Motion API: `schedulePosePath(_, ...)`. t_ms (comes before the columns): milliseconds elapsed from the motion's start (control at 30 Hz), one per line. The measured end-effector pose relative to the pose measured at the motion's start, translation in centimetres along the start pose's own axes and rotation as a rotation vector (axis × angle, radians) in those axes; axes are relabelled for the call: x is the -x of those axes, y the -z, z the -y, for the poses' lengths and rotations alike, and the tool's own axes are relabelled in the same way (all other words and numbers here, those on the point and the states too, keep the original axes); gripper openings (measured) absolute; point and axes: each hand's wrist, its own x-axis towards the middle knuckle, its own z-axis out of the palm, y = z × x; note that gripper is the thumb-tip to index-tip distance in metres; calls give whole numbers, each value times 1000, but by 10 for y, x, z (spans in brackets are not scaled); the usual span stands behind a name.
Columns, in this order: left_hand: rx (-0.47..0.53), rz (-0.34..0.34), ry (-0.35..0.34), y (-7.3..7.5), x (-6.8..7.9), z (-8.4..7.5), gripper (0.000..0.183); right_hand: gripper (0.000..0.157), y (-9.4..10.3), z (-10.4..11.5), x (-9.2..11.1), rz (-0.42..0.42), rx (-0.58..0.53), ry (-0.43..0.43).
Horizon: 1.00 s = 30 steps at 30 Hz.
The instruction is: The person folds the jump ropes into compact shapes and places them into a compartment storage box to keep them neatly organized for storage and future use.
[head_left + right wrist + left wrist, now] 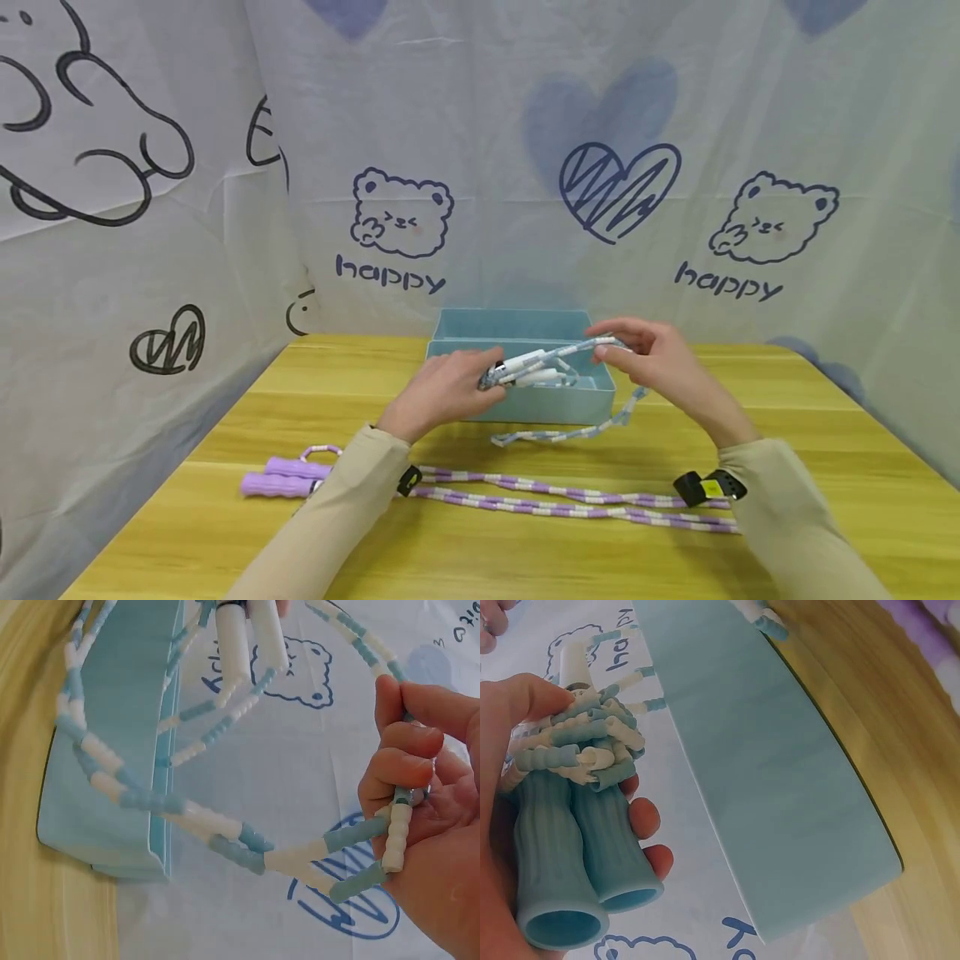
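Note:
My left hand (448, 385) grips both handles (551, 855) of a blue-and-white beaded jump rope. Turns of the beaded cord (592, 742) lie bunched around the handles under my thumb; their blue flared ends and white upper parts show in the wrist views. My right hand (652, 358) holds a doubled part of the cord (396, 832) in its curled fingers. Between the hands one stretch of cord runs across, while a loose loop (555, 435) hangs down in front of a light blue box (558, 406). Both hands are over this box.
Nearer me on the wooden table (525, 567) lies a purple-and-white beaded jump rope (540, 506), stretched sideways beneath my forearms. Its purple handles (277, 484) are at the left. A printed cloth (495, 125) hangs behind the table and along the left side.

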Motion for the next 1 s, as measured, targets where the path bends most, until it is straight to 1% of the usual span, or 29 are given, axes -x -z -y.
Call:
schedulePosePath(67, 1, 6, -6, 0, 0, 0, 15, 31, 3, -2, 0, -11, 7, -1)
schedulePosePath(233, 17, 30, -6, 1, 1, -1, 14, 31, 12, -8, 0, -4, 23, 0)
schedulePosePath(367, 40, 75, -14, 3, 2, -2, 12, 30, 14, -16, -2, -13, 61, -36)
schedulePosePath(467, 29, 110, -24, 4, 2, -4, 24, 31, 14, -19, -4, -25, 120, -68)
schedulePosePath(533, -7, 114, -34, 5, 2, -4, 37, 32, 14, -20, -4, -40, 184, -67)
schedulePosePath(600, -49, 98, -49, 5, 2, -4, 41, 32, 14, -20, -4, -59, 244, -58)
schedulePosePath(700, -123, 46, -72, 6, 1, -4, 38, 30, 15, -21, -3, -117, 327, -49)
schedulePosePath(767, -149, 13, -92, 6, 0, -3, 28, 28, 16, -22, -2, -150, 362, -56)
schedulePosePath(833, -152, -11, -114, 7, 0, -3, 18, 29, 17, -25, -1, -177, 387, -64)
schedulePosePath(900, -124, -20, -137, 7, 0, -3, 12, 31, 18, -29, -1, -190, 406, -62)
schedulePosePath(967, -93, -17, -144, 6, 0, -3, 13, 34, 18, -31, -1, -193, 413, -52)
schedulePosePath(1000, -74, -14, -140, 6, 1, -3, 17, 35, 18, -32, -2, -194, 410, -43)
